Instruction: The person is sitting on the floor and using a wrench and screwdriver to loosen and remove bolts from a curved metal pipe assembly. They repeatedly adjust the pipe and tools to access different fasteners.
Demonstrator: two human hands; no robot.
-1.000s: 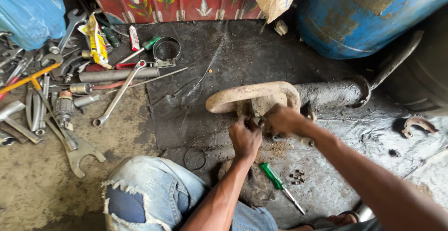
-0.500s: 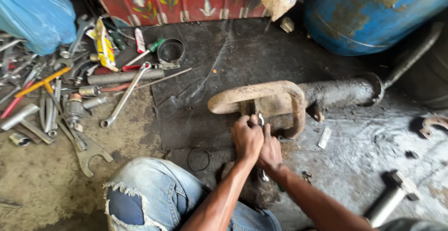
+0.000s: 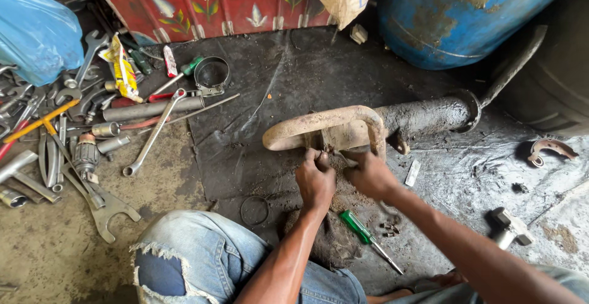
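Denim knee, torn and frayed, fills the near edge of the floor, with a black rubber mat spread beyond it. Just past the knee a green-handled screwdriver lies on the mat beside the right forearm, and a thin ring lies left of the left wrist. Both hands meet at the underside of a rusty curved pipe. The left hand is curled shut, but what it pinches is hidden. The right hand is closed against the pipe's bracket, its fingers also hidden. The pipe lies just beyond the knuckles, touching them, and runs right into a grimy muffler. Wrenches litter the bare floor to the left. Farthest off stand a red box and a blue drum.
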